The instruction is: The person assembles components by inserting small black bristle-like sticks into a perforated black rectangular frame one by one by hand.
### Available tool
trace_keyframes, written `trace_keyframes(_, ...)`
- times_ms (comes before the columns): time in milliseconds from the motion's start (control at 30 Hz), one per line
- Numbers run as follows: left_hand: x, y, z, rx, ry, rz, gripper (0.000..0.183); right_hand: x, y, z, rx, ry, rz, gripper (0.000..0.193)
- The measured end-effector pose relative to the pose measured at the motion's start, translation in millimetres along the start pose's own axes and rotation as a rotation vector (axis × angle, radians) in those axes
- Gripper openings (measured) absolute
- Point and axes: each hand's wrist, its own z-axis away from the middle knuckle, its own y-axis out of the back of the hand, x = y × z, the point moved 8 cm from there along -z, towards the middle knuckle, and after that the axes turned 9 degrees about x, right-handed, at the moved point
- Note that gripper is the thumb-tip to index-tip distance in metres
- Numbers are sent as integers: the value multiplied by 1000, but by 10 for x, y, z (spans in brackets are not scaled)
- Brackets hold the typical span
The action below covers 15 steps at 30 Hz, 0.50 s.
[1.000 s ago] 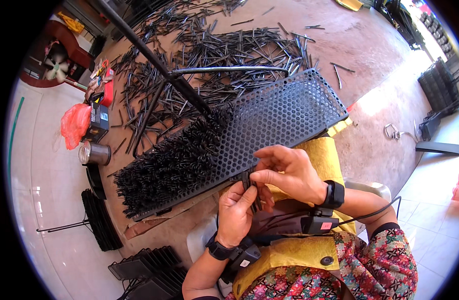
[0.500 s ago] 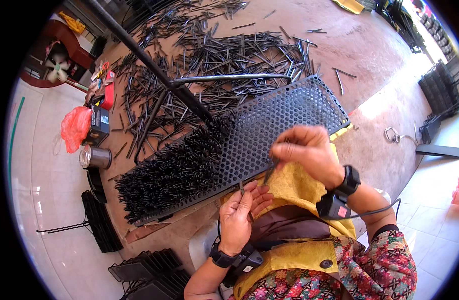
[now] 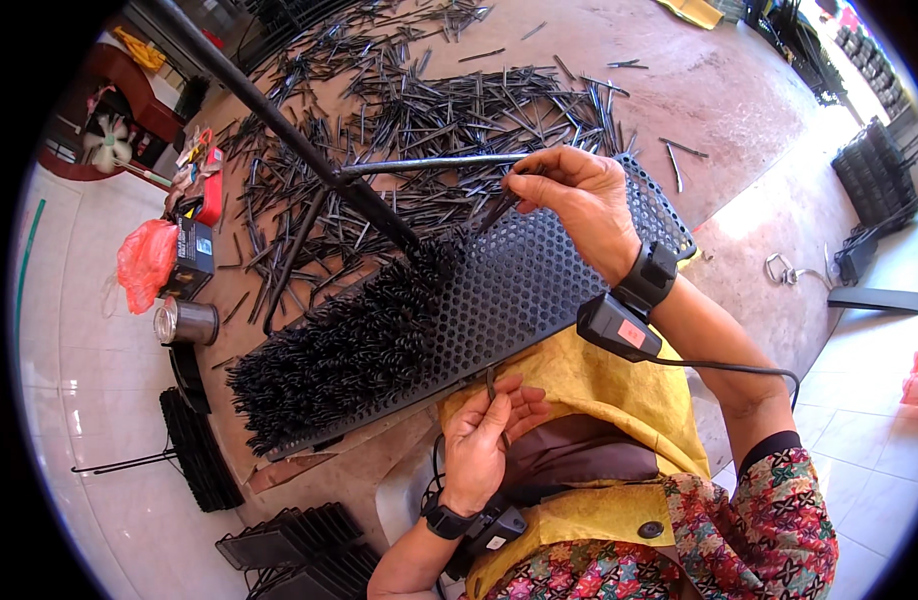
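A black perforated panel (image 3: 539,280) lies tilted across my lap, its left half packed with black loops (image 3: 339,360). My right hand (image 3: 574,195) is raised over the panel's far edge and pinches a thin black strip (image 3: 499,212) by its end. My left hand (image 3: 489,430) is under the panel's near edge, palm up, fingers curled around a short black strip (image 3: 492,385). A yellow cloth (image 3: 599,400) covers my lap beneath the panel.
A heap of loose black strips (image 3: 429,110) covers the brown floor ahead. A long black bar (image 3: 279,115) runs diagonally to the panel. At left are a red bag (image 3: 144,262), a metal can (image 3: 184,322) and stacked black panels (image 3: 279,535).
My right hand has lifted from the panel's near edge to its far edge, now pinching a strip. My left hand stays under the near edge.
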Motion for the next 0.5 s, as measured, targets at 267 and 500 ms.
trace_keyframes(267,11,-1,6,3,11,-6,30,86,-109,-94,-152,77,134,10)
trace_keyframes(500,-6,16,-10,2,16,-7,29,-49,-425,6,-263,301,476,15)
